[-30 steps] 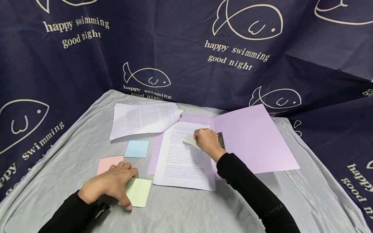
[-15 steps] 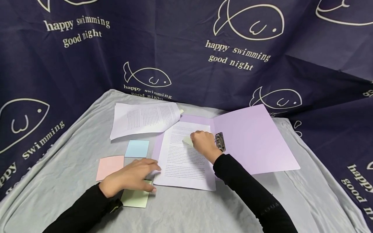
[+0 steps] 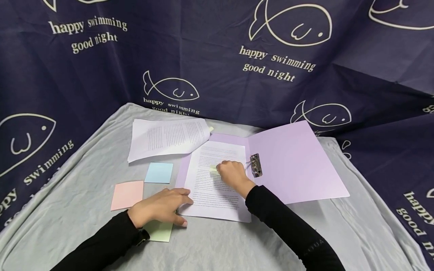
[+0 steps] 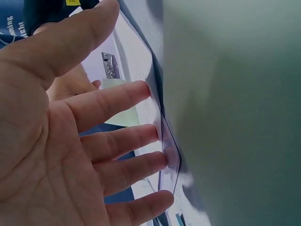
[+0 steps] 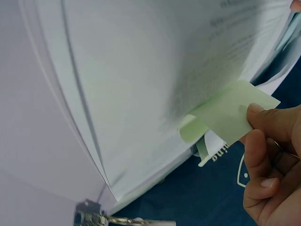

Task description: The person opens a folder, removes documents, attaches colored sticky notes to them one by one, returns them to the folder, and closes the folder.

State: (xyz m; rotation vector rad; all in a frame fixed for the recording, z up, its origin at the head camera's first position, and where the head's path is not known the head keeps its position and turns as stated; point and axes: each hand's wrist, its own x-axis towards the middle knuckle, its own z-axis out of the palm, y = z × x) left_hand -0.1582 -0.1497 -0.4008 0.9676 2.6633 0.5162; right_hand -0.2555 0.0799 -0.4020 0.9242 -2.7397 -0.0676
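My right hand (image 3: 234, 175) pinches a pale green sticky note (image 5: 235, 110) between thumb and forefinger, close over the printed pages (image 3: 217, 195). In the right wrist view the note's far end curls by the paper's edge. Those pages lie in an opened purple folder (image 3: 298, 162). At their lower left edge is my left hand (image 3: 162, 205), its fingers extended and fingertips right at the paper's side, as the left wrist view also shows. Its palm partly hides a light green sticky-note pad (image 3: 161, 235) below it.
A metal clip (image 3: 256, 165) sits along the folder's spine. Turned-over printed sheets (image 3: 169, 137) lie at the back left, with a small green tab (image 3: 211, 129) at their corner. A blue pad (image 3: 159, 173) and a pink pad (image 3: 128, 195) lie left of the folder.
My left hand has left the green pad and moved right to the pages' edge. The right hand has shifted slightly left and toward me with the sticky note, uncovering the clip.
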